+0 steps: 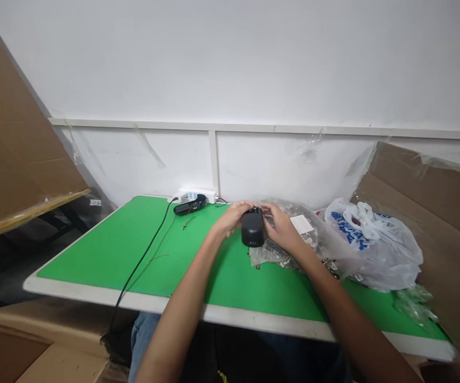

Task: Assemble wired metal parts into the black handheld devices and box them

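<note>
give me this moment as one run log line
left hand: holding black rounded plastic device; right hand: holding same device; position: over green tabletop, near clear plastic bag

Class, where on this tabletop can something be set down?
Left of the black cable, out to the white edging; also between the thin reddish strand and left forearm. Crowded: the right, with the clear plastic bag and tied carrier bag.
</note>
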Action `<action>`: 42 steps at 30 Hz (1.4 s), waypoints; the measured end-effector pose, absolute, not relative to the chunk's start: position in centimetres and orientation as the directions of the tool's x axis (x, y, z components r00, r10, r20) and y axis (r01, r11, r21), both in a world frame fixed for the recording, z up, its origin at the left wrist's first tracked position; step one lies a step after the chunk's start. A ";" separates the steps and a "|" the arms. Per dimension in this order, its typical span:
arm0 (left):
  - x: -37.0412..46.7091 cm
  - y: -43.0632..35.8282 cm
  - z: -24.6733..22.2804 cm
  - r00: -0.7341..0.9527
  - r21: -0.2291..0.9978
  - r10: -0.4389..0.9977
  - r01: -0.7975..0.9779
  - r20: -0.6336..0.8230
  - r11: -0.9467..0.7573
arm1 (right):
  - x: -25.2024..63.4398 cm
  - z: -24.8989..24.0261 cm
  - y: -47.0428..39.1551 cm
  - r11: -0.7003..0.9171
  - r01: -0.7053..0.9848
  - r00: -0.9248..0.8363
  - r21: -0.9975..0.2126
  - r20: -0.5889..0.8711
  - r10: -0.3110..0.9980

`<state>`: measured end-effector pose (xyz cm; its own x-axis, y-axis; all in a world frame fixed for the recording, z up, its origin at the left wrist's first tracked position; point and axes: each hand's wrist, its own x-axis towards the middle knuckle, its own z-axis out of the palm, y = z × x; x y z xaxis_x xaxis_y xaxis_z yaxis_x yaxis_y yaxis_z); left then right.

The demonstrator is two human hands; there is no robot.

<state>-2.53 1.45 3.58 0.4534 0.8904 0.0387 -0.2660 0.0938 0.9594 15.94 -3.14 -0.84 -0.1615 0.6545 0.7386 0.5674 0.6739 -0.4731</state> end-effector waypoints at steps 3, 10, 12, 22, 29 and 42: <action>-2.4 1.0 3.5 0.177 0.916 0.982 -0.402 0.061 0.016 | 15.3 -0.8 -2.9 0.626 0.332 0.024 -0.706 0.670 0.742; -2.0 -2.4 3.3 -0.114 0.852 0.993 -0.515 0.039 -0.093 | 14.2 0.0 -4.5 0.668 0.285 -0.060 -0.687 0.683 0.728; -1.7 -3.4 3.5 -0.116 0.838 0.992 -0.535 0.051 -0.106 | 14.0 0.4 -5.0 0.667 0.399 -0.070 -0.629 0.705 0.706; -3.1 -3.1 6.4 0.194 0.957 0.944 0.059 0.267 -0.283 | 19.4 4.3 -4.8 0.563 0.055 -0.065 -0.825 0.559 0.826; -0.5 -0.9 7.8 0.755 0.989 0.656 0.089 0.012 -0.120 | 20.6 4.4 -4.3 0.555 0.097 -0.067 -0.826 0.551 0.832; 0.1 3.1 2.5 0.117 0.932 0.933 -0.169 0.341 -0.320 | 19.9 3.4 -12.4 0.534 0.386 0.585 -0.752 0.647 0.489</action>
<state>0.09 3.05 2.49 0.1167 0.9328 0.3410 -0.1693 -0.3197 0.9323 19.90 -12.37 3.43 0.5848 0.4887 0.6474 0.3860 0.5344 -0.7520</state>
